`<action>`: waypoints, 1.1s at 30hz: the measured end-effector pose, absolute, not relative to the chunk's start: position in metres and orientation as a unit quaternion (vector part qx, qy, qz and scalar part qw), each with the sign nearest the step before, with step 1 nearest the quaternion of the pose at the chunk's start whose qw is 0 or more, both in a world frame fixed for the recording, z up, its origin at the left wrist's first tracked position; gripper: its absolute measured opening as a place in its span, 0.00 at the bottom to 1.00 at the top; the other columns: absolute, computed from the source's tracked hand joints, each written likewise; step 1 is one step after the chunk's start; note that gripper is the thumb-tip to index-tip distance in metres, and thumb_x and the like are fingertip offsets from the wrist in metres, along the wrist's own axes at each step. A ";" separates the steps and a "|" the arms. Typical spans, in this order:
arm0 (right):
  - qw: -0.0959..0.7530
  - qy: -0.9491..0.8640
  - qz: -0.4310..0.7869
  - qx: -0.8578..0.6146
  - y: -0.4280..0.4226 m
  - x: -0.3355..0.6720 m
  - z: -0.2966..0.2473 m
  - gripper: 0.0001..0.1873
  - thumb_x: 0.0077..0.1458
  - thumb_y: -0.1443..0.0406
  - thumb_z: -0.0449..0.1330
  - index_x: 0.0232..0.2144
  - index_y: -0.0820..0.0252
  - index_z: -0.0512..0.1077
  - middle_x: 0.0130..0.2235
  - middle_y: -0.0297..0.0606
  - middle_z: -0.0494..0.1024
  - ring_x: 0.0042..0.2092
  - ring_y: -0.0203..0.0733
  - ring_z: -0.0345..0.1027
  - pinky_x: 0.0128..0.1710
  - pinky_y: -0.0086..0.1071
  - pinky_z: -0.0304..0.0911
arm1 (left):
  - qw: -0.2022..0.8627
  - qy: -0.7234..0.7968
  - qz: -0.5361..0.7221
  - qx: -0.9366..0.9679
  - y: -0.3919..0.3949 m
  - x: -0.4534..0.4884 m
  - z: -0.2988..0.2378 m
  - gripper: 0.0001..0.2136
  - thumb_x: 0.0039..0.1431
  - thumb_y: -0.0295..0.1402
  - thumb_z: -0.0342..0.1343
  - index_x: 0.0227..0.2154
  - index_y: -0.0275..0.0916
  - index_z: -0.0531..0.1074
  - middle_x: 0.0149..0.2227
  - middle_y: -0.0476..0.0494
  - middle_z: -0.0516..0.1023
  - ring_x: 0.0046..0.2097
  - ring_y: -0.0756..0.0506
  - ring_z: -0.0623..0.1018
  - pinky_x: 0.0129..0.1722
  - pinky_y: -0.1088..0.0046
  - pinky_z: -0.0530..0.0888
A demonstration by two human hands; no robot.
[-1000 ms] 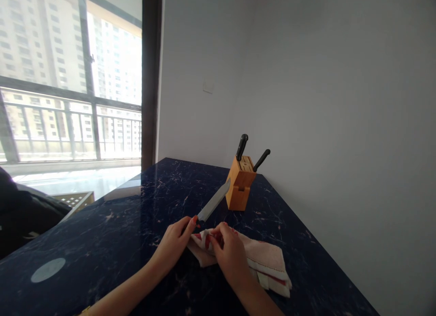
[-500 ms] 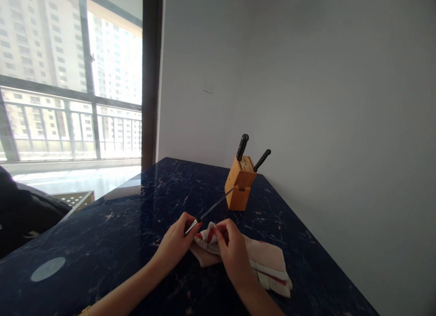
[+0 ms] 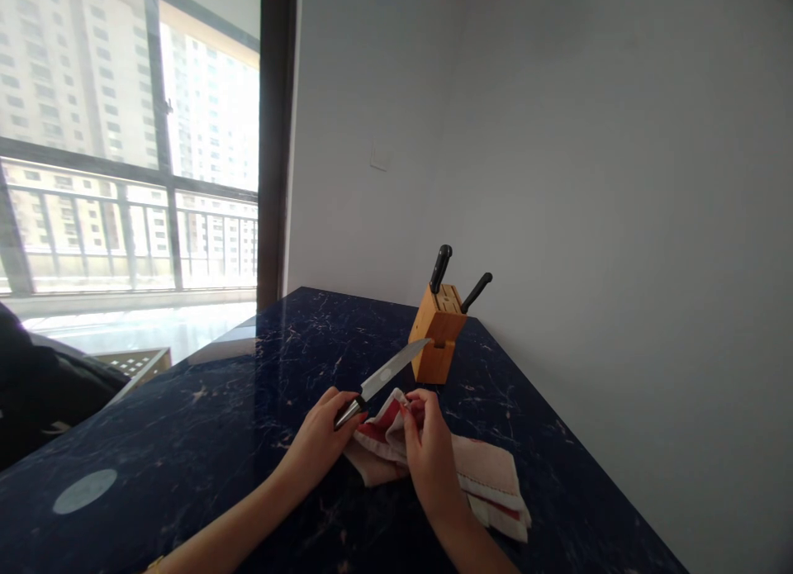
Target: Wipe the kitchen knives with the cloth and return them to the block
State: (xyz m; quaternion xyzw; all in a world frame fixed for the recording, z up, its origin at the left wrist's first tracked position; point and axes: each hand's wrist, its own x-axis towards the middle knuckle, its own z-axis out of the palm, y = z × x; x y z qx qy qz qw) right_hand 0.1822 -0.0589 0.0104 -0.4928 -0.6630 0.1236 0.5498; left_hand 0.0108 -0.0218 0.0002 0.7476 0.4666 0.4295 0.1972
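A kitchen knife (image 3: 395,369) with a dark and silver handle is gripped in my left hand (image 3: 320,429), its blade slanting up and to the right, flat side showing. My right hand (image 3: 429,442) pinches a corner of a white, pink and red cloth (image 3: 486,467) and lifts it just below the blade. The rest of the cloth lies folded on the table under and beside my right hand. Beyond the knife tip stands a wooden knife block (image 3: 437,334), which the tip overlaps in view. I cannot tell whether they touch.
Two black-handled knives, one upright (image 3: 440,268) and one leaning right (image 3: 477,292), sit in the block. The dark blue marbled table (image 3: 310,343) has a pale round spot (image 3: 85,491) at left. A grey wall (image 3: 619,227) borders its right side.
The knife blade has turned from nearly edge-on to show its broad flat side. My right hand has raised the cloth corner slightly and to the right.
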 end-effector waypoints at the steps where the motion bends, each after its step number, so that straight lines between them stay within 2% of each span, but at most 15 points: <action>1: 0.552 -0.662 0.120 -0.493 -0.058 0.183 0.010 0.07 0.57 0.64 0.48 0.38 0.57 0.61 0.34 0.36 0.69 0.35 0.38 0.65 0.37 0.32 0.61 | 0.197 0.465 0.424 0.752 -0.023 0.011 0.001 0.09 0.53 0.35 0.50 0.35 0.40 0.70 0.33 0.47 0.69 0.34 0.48 0.71 0.34 0.75 0.67; 7: 0.546 -0.665 0.121 -0.495 -0.055 0.184 0.010 0.03 0.57 0.66 0.48 0.34 0.57 0.61 0.33 0.35 0.69 0.35 0.37 0.65 0.37 0.31 0.60 | 0.181 0.462 0.392 0.774 -0.030 0.013 0.004 0.05 0.52 0.32 0.50 0.32 0.41 0.67 0.33 0.49 0.69 0.35 0.48 0.71 0.34 0.75 0.66; 11: 0.560 -0.661 0.097 -0.489 -0.055 0.186 0.011 0.04 0.56 0.65 0.49 0.35 0.58 0.62 0.33 0.35 0.69 0.34 0.37 0.65 0.36 0.30 0.61 | 0.160 0.469 0.351 0.794 -0.038 0.013 0.006 0.05 0.52 0.30 0.49 0.34 0.44 0.65 0.35 0.51 0.72 0.38 0.48 0.72 0.37 0.76 0.64; 15: 0.573 -0.656 0.065 -0.487 -0.052 0.190 0.008 0.06 0.56 0.65 0.50 0.37 0.58 0.63 0.34 0.36 0.70 0.35 0.37 0.65 0.37 0.31 0.62 | 0.163 0.450 0.309 0.822 -0.042 0.013 0.007 0.06 0.53 0.29 0.48 0.34 0.44 0.64 0.34 0.52 0.73 0.36 0.48 0.73 0.34 0.77 0.63; 21: 0.553 -0.690 0.040 -0.464 -0.051 0.191 0.009 0.08 0.56 0.67 0.48 0.37 0.58 0.64 0.36 0.38 0.69 0.37 0.38 0.65 0.39 0.32 0.63 | 0.169 0.443 0.315 0.822 -0.043 0.014 0.007 0.06 0.53 0.28 0.47 0.33 0.44 0.64 0.35 0.51 0.73 0.36 0.48 0.73 0.34 0.78 0.63; 26: 0.492 -0.746 0.056 -0.445 -0.057 0.186 0.016 0.17 0.56 0.72 0.45 0.46 0.55 0.64 0.43 0.39 0.67 0.46 0.38 0.62 0.47 0.34 0.61 | 0.180 0.455 0.338 0.804 -0.039 0.015 0.006 0.05 0.51 0.27 0.46 0.30 0.43 0.64 0.31 0.51 0.72 0.34 0.48 0.72 0.33 0.77 0.63; 33: 0.442 -0.778 0.029 -0.445 -0.059 0.180 0.014 0.27 0.55 0.74 0.44 0.56 0.53 0.53 0.52 0.41 0.60 0.54 0.41 0.55 0.53 0.39 0.56 | 0.216 0.447 0.379 0.781 -0.037 0.016 0.009 0.05 0.50 0.26 0.47 0.30 0.42 0.63 0.30 0.51 0.73 0.33 0.48 0.72 0.33 0.77 0.63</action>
